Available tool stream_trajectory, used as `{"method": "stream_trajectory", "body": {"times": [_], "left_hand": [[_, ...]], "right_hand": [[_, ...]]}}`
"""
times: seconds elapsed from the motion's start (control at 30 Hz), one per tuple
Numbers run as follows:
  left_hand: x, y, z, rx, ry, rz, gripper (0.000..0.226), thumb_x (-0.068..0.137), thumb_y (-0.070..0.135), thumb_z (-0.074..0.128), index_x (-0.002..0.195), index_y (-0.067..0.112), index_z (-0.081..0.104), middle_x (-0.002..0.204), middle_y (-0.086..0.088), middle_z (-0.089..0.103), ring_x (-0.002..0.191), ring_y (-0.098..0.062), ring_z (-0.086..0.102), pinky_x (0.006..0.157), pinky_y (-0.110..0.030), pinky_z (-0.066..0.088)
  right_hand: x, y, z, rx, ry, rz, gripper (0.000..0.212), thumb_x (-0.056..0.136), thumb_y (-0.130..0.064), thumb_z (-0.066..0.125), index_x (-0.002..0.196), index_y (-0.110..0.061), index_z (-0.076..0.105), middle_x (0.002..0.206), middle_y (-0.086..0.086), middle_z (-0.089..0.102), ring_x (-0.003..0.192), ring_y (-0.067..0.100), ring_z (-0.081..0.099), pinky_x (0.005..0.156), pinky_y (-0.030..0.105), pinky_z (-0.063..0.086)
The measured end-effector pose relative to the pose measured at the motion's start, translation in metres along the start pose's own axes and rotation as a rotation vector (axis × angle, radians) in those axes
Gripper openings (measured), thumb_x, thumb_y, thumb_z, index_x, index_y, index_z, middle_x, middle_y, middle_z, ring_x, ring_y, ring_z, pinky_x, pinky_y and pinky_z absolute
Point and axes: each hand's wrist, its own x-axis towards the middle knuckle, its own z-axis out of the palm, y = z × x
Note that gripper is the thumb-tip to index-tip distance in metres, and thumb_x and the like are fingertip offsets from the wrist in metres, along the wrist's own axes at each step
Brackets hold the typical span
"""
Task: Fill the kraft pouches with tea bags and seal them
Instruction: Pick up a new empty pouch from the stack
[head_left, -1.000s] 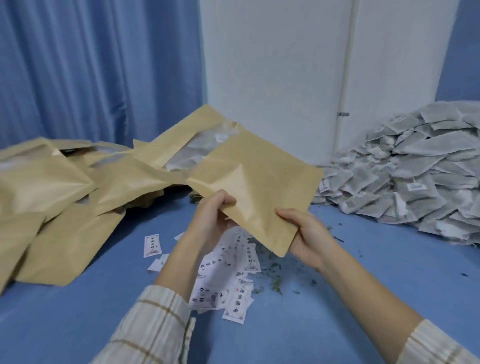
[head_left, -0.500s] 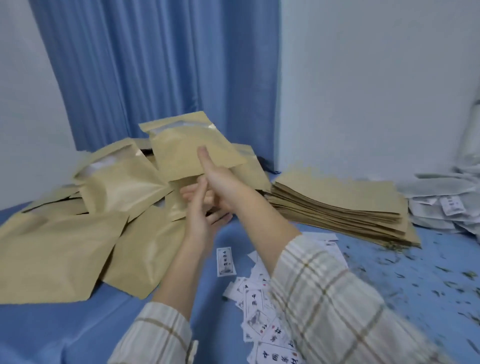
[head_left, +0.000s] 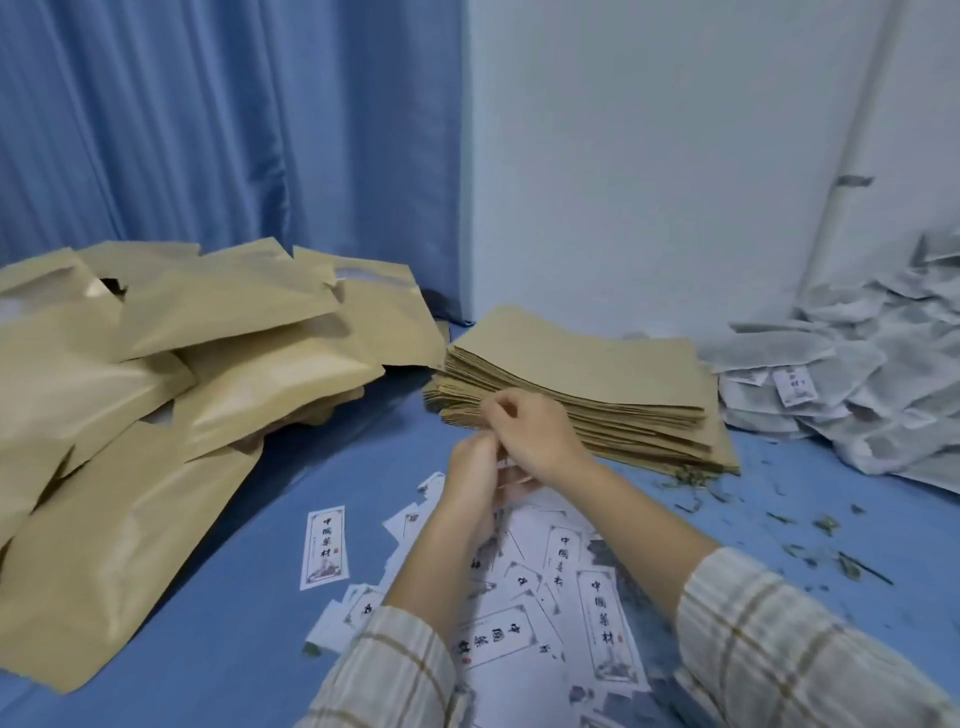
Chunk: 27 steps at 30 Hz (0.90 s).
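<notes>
Soft even light, faint shadows, mild blur, wide-angle edge bending

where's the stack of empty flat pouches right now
In the head view the flat pouch stack sits centre-right on the blue table, between the filled pouches and the tea bag heap.

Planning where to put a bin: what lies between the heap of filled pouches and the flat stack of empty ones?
In the head view, only bare blue cloth lies between the filled pouches and the empty stack.
</notes>
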Motion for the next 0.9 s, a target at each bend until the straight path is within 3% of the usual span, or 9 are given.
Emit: {"method": "stream_trajectory", "body": {"times": [0.07,0.17,0.3,0.43,0.5,0.57,0.7,0.8,0.9], "left_hand": [[0.007,-0.006,0.002,-0.073,-0.029,-0.029,0.018,0.090,0.002,0.051,0.073,0.005,0.059,0.062,-0.009,0.066,0.052,-0.016,0.066,0.047,-0.024,0.052],[0.015,-0.007,0.014,-0.140,-0.027,-0.084,0.012,0.093,0.007,0.051,0.084,0.004,0.059,0.081,-0.012,0.068,0.053,-0.023,0.067,0.048,-0.032,0.057],[0.017,-0.011,0.033,-0.091,0.003,-0.132,0.010,0.094,0.004,0.049,0.086,0.004,0.055,0.087,-0.014,0.065,0.050,-0.023,0.064,0.049,-0.035,0.058],[0.010,-0.016,0.048,-0.062,0.014,-0.176,0.007,0.092,0.001,0.049,0.092,-0.001,0.056,0.080,-0.014,0.064,0.052,-0.025,0.063,0.053,-0.033,0.057],[0.004,-0.013,0.051,-0.109,0.011,-0.163,0.008,0.092,0.005,0.052,0.087,0.001,0.055,0.079,-0.014,0.065,0.053,-0.023,0.065,0.051,-0.029,0.058],[-0.001,-0.009,0.050,-0.198,0.020,-0.158,0.014,0.090,0.013,0.059,0.084,0.003,0.053,0.078,-0.017,0.064,0.054,-0.024,0.065,0.050,-0.030,0.057],[-0.014,-0.001,0.045,-0.193,0.028,-0.128,0.023,0.086,0.028,0.067,0.092,0.008,0.057,0.086,-0.020,0.068,0.064,-0.032,0.069,0.057,-0.036,0.059],[-0.028,0.002,0.043,-0.322,0.112,-0.045,0.018,0.088,0.009,0.061,0.102,0.000,0.056,0.102,-0.019,0.063,0.075,-0.033,0.067,0.050,-0.031,0.057],[-0.045,0.002,0.044,-0.128,0.270,0.047,0.015,0.084,-0.005,0.050,0.099,-0.006,0.053,0.095,-0.016,0.059,0.082,-0.033,0.059,0.050,-0.029,0.052]], "right_hand": [[0.009,0.026,-0.014,-0.339,0.067,-0.074,0.029,0.093,-0.022,0.046,0.111,-0.013,0.066,0.117,0.005,0.062,0.112,0.022,0.052,0.091,0.026,0.037],[0.019,0.063,-0.036,-0.739,0.026,-0.001,0.049,0.092,-0.025,0.044,0.140,-0.021,0.039,0.152,0.008,0.025,0.139,0.027,0.018,0.113,0.037,0.020],[0.017,0.096,-0.045,-0.819,-0.016,0.222,0.072,0.091,-0.027,0.046,0.149,-0.013,0.005,0.155,0.004,0.017,0.144,0.026,0.006,0.116,0.045,-0.001],[0.004,0.106,-0.054,-1.015,0.154,-0.010,0.045,0.088,-0.014,0.048,0.133,-0.017,0.042,0.116,0.003,0.060,0.114,0.024,0.046,0.099,0.035,0.031],[-0.004,0.104,-0.065,-0.921,0.190,-0.035,0.033,0.089,-0.012,0.048,0.117,-0.024,0.061,0.099,0.003,0.065,0.099,0.023,0.053,0.076,0.030,0.039],[-0.017,0.099,-0.075,-0.708,0.258,-0.051,0.025,0.091,-0.022,0.054,0.110,-0.031,0.069,0.096,0.005,0.066,0.093,0.024,0.059,0.070,0.029,0.043],[-0.065,0.094,-0.089,-0.557,0.466,-0.474,0.023,0.058,-0.008,0.087,0.074,-0.022,0.078,0.065,-0.003,0.070,0.060,0.016,0.066,0.046,0.017,0.045],[-0.097,0.094,-0.096,-0.462,0.485,-0.706,0.025,0.057,-0.001,0.086,0.073,-0.018,0.078,0.067,-0.007,0.072,0.060,0.013,0.067,0.046,0.019,0.051],[-0.114,0.091,-0.103,-0.312,0.416,-0.617,0.015,0.066,-0.013,0.083,0.080,-0.018,0.078,0.075,-0.006,0.073,0.070,0.010,0.068,0.057,0.025,0.057]]}}
